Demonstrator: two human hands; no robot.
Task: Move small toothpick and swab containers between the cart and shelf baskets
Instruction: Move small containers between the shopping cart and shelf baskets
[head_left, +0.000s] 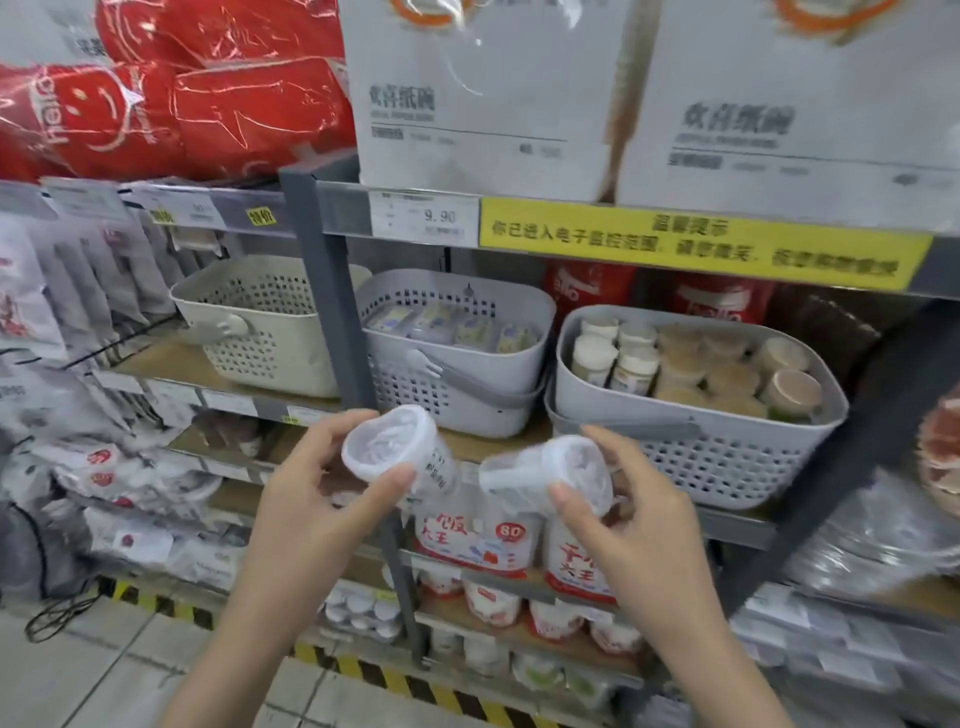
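My left hand (317, 499) grips a small clear round container (397, 449) with a white lid, tilted with its lid toward me. My right hand (631, 512) grips a second clear container (550, 467) of the same kind, lying on its side. Both are held in front of the shelf, below two grey baskets. The right grey basket (727, 457) holds several small jars with white and tan lids. The middle grey basket (467, 410) holds several flat clear packs. No cart is in view.
A cream basket (270, 343) stands on the shelf at the left. A grey shelf post (332, 291) runs down between the baskets. Red-and-white bags (467, 540) fill the shelf below my hands. Large white boxes (493, 104) and red packages (171, 88) sit on the top shelf.
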